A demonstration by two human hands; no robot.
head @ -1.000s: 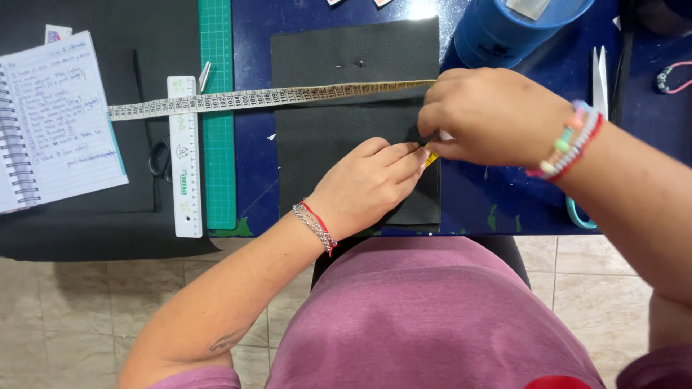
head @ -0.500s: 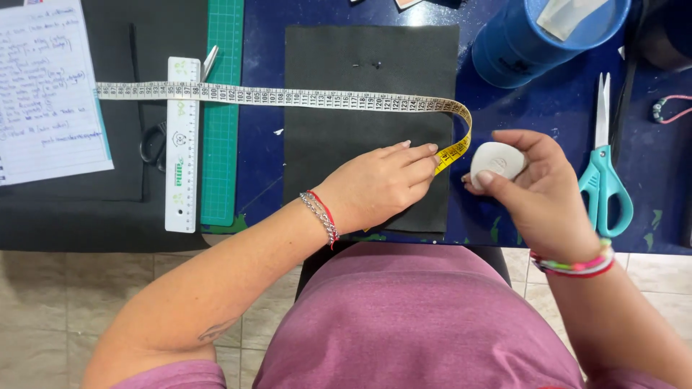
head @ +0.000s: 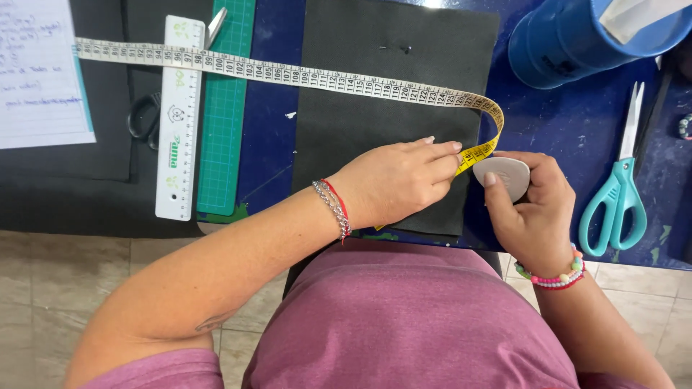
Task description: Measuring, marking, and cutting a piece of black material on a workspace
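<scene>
A black rectangle of fabric [head: 375, 94] lies on the blue table [head: 562, 122]. A measuring tape [head: 288, 73] stretches across it from the left and curls back, yellow side up, at the fabric's right edge. My left hand [head: 400, 180] rests flat on the fabric's lower right part, fingertips pinning the tape's yellow end. My right hand [head: 530, 209] is just right of the fabric and pinches a white, rounded piece of tailor's chalk [head: 504, 175] close to the tape's end.
Teal-handled scissors [head: 616, 194] lie at the right. A blue tub [head: 577, 36] stands at the back right. A white ruler [head: 176, 115], a green cutting mat [head: 227, 122], black scissors [head: 144, 122] and a notebook [head: 40, 79] sit at the left.
My right hand has pulled back from over my left hand to the fabric's right edge, now showing the white chalk. The tape's end has curled back. The view has shifted closer.
</scene>
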